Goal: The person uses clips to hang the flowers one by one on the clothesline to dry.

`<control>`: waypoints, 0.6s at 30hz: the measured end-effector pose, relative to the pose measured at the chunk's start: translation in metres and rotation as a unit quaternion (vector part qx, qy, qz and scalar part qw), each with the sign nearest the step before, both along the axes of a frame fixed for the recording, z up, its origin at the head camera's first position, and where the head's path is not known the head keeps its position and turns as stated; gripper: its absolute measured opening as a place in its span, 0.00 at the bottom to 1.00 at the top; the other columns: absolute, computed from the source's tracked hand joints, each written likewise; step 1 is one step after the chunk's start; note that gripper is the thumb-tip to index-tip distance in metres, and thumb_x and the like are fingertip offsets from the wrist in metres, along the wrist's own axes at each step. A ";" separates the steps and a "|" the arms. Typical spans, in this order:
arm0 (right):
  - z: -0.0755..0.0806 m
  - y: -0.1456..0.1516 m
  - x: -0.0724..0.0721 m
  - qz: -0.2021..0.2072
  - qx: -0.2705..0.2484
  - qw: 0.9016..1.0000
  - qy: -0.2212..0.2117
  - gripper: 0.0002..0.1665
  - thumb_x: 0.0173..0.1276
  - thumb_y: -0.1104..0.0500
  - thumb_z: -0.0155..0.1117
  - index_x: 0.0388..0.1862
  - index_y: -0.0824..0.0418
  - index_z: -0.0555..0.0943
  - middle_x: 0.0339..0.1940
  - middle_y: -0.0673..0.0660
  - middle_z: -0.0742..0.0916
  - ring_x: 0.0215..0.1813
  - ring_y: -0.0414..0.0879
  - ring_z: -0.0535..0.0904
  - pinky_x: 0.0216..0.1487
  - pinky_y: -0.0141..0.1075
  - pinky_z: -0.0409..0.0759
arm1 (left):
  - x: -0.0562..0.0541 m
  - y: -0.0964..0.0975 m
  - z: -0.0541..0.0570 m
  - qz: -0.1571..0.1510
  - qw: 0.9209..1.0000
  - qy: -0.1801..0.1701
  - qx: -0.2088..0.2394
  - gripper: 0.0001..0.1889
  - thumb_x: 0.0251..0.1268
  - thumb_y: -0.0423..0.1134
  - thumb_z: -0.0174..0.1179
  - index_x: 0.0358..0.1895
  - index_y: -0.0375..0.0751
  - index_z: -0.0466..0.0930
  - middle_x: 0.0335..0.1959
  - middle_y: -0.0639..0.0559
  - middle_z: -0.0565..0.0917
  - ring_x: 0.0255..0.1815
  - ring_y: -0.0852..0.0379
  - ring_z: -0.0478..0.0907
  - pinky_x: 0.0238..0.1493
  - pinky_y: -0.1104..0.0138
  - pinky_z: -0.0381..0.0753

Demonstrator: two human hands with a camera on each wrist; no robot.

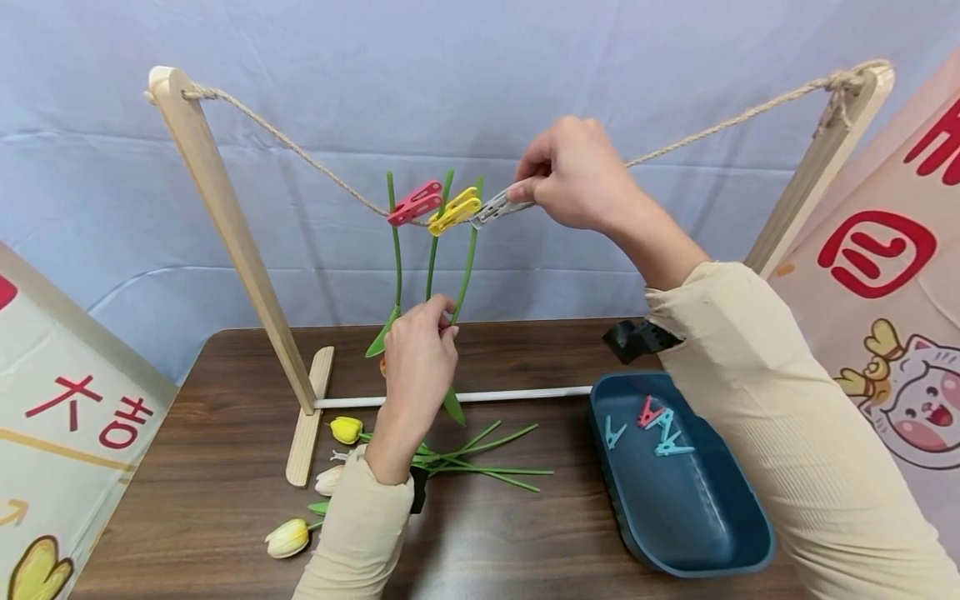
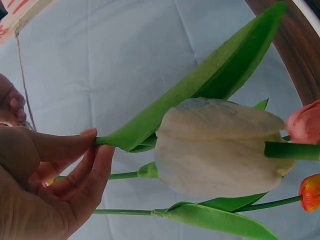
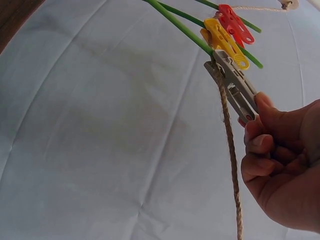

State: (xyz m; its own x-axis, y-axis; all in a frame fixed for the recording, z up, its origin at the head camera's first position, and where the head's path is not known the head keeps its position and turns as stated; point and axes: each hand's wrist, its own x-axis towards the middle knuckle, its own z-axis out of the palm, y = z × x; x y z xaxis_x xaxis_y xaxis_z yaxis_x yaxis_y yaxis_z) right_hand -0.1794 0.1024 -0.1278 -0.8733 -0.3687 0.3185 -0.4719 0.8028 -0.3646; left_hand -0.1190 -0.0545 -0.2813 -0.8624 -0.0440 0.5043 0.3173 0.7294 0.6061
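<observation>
My left hand [image 1: 422,346] pinches the green stem of an artificial tulip between thumb and fingertips, just above its leaf [image 2: 165,105]. A large white tulip bloom [image 2: 215,150] fills the left wrist view beside that leaf; the hand hides it in the head view. Up at the rope [image 3: 230,140], my right hand [image 1: 577,175] pinches the handle ends of a grey clothespin [image 3: 235,80], whose tip is at the top of this stem. To the left, a yellow clothespin [image 1: 454,212] and a red clothespin [image 1: 415,203] clip two more hanging tulip stems to the rope.
The rope sags between two wooden posts [image 1: 232,233] joined by a white rod [image 1: 525,394]. Loose tulips [image 1: 288,538] lie on the brown table [image 1: 202,467] at the left. A blue bin [image 1: 678,517] at the right holds several clothespins [image 1: 663,421].
</observation>
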 end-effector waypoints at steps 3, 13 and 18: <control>-0.001 0.000 0.000 0.001 0.000 1.000 -0.006 0.09 0.61 0.60 0.64 0.27 0.66 0.85 0.23 0.58 0.85 0.24 0.47 0.71 0.26 0.35 0.66 | -0.001 0.001 0.001 -0.009 1.000 0.009 -0.001 0.07 0.51 0.24 0.63 0.35 0.34 0.81 0.25 0.47 0.80 0.27 0.50 0.78 0.32 0.56 0.74; -0.001 0.003 0.002 -0.012 -0.023 0.998 -0.064 0.12 0.62 0.57 0.62 0.35 0.65 0.85 0.29 0.58 0.85 0.31 0.48 0.72 0.31 0.38 0.66 | -0.002 0.001 0.001 -0.017 1.000 0.020 -0.004 0.07 0.50 0.25 0.64 0.34 0.34 0.81 0.25 0.47 0.82 0.27 0.50 0.79 0.31 0.57 0.75; -0.001 0.005 0.002 -0.016 -0.026 0.996 -0.079 0.14 0.62 0.55 0.62 0.38 0.64 0.84 0.33 0.59 0.86 0.34 0.49 0.73 0.33 0.39 0.67 | -0.004 0.001 0.000 -0.018 1.000 0.019 -0.005 0.07 0.51 0.25 0.64 0.34 0.35 0.81 0.26 0.47 0.82 0.29 0.49 0.79 0.33 0.56 0.75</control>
State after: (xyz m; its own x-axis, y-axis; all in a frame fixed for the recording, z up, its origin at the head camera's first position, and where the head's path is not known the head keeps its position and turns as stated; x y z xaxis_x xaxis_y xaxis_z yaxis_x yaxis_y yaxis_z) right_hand -0.1776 0.1070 -0.1291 -0.9250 -0.3266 0.1942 -0.3800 0.7941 -0.4744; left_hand -0.1227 -0.0530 -0.2811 -0.8437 -0.0077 0.5368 0.3663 0.7228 0.5860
